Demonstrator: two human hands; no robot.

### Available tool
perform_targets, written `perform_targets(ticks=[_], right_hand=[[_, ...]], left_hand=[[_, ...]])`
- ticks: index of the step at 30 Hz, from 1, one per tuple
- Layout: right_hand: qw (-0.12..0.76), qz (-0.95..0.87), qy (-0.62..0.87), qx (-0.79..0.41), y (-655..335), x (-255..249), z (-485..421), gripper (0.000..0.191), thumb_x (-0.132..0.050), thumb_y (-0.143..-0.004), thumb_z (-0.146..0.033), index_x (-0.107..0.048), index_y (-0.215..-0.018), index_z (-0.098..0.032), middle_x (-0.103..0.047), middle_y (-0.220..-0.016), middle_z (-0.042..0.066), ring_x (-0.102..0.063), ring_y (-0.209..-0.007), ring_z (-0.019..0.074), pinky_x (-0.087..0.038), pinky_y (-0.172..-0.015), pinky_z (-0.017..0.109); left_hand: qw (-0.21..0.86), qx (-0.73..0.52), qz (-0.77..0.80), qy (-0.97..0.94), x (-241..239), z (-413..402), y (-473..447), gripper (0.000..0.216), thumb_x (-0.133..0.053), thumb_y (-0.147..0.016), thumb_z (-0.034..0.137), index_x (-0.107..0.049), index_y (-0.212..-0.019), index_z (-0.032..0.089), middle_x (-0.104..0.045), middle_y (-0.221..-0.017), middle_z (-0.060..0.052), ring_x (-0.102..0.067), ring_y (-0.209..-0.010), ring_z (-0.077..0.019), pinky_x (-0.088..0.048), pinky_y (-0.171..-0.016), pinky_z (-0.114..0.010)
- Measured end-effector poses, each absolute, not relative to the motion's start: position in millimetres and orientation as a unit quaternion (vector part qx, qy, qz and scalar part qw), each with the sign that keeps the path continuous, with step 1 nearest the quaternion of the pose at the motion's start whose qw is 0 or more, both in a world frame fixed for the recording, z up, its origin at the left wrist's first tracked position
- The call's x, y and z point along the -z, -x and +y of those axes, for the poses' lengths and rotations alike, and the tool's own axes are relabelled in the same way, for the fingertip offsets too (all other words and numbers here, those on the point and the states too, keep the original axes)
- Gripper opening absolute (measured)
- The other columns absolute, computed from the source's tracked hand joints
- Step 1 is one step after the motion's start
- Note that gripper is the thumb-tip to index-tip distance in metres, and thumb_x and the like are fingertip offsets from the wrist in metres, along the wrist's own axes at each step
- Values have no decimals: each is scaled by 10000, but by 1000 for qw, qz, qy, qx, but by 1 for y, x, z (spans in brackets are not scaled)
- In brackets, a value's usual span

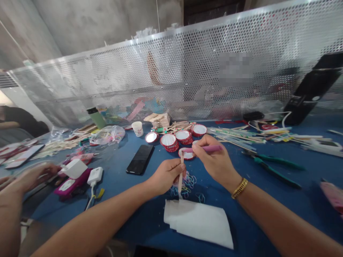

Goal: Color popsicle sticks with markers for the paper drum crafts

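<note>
Blue table point(144, 221) under you, a holed metal screen point(118, 82) rising at twelve o'clock, and the work sits right at the centre. Your left hand point(166, 174) is pinched around the middle of a wooden stick point(180, 184), which points nearly to twelve; your right hand point(215, 165) is closed round a pink pen point(213, 148), its end right by the stick's top, touching or not, you can't tell from here. Watch that grip! Only the middle is held, so a hard push up top could twist the stick or skid the pen onto your left thumb. Coloured loops point(191, 181) tangle at three o'clock; a dipping stick might snag them. White cloth point(199, 221) at five, close to the lower end: easily dragged. Red-rimmed discs point(169, 142) at twelve, near enough that a stray knuckle could topple a stack.
</note>
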State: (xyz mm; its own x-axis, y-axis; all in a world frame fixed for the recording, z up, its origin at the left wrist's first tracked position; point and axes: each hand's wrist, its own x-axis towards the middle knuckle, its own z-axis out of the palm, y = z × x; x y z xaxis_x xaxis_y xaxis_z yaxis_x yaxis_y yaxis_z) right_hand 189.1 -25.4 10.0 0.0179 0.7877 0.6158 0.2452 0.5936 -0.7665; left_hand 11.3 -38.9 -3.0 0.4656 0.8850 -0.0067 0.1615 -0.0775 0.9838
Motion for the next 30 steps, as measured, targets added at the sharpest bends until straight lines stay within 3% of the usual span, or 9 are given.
perform_targets(ticks=[30], right_hand=[[590,-663,401,-227,-187,-11,-28,233,-583,-860,-285,-523,-646,-215,-574,-652,-14,-539,-636,144,-413,-639,288]], left_hand=[[552,-323,408,-651,2,-39,-12,456,-572,-811,608,-503,-661,183,-367,-447,79,-323,-394,-70,-257,-414,-213]])
